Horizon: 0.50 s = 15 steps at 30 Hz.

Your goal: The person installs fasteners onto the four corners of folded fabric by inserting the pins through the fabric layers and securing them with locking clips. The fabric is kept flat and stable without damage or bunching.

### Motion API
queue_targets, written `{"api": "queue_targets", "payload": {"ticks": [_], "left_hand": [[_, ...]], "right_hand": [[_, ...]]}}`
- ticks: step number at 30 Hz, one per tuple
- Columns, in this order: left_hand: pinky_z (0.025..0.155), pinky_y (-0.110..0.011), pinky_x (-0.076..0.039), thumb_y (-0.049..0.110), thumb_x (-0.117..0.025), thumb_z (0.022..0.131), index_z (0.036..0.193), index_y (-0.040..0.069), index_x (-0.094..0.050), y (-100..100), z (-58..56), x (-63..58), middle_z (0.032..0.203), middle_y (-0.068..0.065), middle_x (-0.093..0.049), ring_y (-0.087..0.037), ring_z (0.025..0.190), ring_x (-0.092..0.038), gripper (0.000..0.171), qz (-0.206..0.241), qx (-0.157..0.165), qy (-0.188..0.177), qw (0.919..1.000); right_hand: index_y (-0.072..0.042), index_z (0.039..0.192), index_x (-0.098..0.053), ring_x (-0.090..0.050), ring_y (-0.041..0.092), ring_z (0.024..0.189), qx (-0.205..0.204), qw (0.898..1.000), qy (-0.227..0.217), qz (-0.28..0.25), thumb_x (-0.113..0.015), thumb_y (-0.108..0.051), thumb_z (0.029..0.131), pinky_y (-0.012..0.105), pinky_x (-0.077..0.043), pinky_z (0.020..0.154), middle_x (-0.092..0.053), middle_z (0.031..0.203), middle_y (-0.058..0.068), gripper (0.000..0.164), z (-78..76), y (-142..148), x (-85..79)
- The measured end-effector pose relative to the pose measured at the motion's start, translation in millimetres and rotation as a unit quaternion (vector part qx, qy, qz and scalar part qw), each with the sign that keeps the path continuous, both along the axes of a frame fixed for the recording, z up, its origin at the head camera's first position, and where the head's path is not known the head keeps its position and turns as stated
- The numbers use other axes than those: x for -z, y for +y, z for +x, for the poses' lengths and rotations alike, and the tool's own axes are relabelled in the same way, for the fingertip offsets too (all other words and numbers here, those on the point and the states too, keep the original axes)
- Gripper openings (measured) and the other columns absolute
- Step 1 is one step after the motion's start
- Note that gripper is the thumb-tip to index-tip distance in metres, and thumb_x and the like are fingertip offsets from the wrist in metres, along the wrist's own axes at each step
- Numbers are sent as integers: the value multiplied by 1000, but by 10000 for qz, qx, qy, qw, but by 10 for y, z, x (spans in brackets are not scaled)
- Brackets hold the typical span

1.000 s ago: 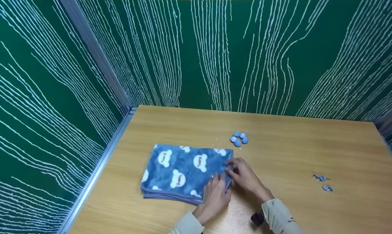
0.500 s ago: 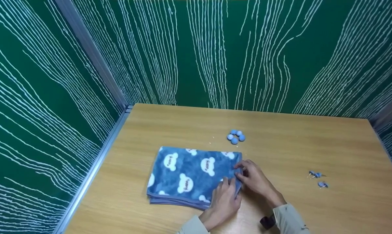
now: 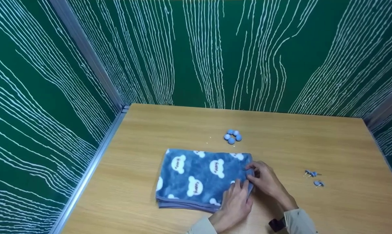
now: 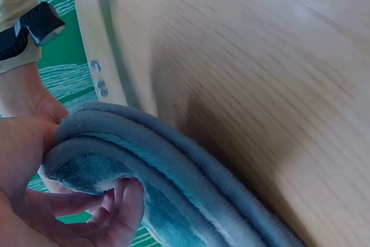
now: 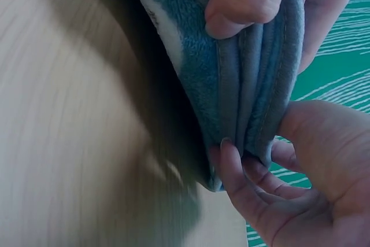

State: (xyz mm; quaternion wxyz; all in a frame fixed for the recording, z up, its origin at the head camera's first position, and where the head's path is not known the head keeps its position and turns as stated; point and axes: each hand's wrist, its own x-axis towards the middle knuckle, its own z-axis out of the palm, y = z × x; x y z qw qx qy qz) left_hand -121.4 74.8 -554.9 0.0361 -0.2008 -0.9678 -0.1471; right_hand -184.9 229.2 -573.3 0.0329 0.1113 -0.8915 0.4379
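Head view: we are finding a blue fleece blanket printed with white bear heads (image 3: 204,178) lying folded on a pale wood-grain table (image 3: 169,126), its right end between the two hands. The left hand (image 3: 235,201) is bending over the near part of that end, and the right hand (image 3: 268,179) is closing at the far part. We are judging the step in hand to be squaring up the stacked edges; the next move, we are estimating, is calling for an even pinch through every layer, so none is slipping out.

Right wrist view is disclosing what the head view is hiding: several grey-bound edges are standing side by side, the right thumb and fingers are pinching them at a corner, and the left thumb is pressing further along. Left wrist view is adding that the left fingers are curling inside the fold, gripping the layers with little gap; its thumb tip is not showing there.

Only the head view is clearly recording five round blue pieces in a ring (image 3: 231,141) beyond the blanket and small blue-headed pins (image 3: 318,183) lying well apart to the right.
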Motion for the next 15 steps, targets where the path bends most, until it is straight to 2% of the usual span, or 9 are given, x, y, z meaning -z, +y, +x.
{"api": "queue_targets", "payload": {"ticks": [7,15], "left_hand": [[62,-29,-50,30,-70,81,130,13,-54,127,24,5,115,-6,-54,-15,92,-59,54,13,208,87,9997],[53,-26,-47,28,-71,80,127,12,-56,271,78,40,108,-4,-55,-14,86,-58,53,113,422,484,9979]], "right_hand": [[-7,99,-66,-57,19,83,130,9998,-88,94,-71,4,79,31,-50,72,-60,97,8,23,61,157,-33],[-8,101,-65,-59,20,84,309,9992,-86,225,-71,3,79,31,-51,71,-60,103,9,25,152,327,-38]]}}
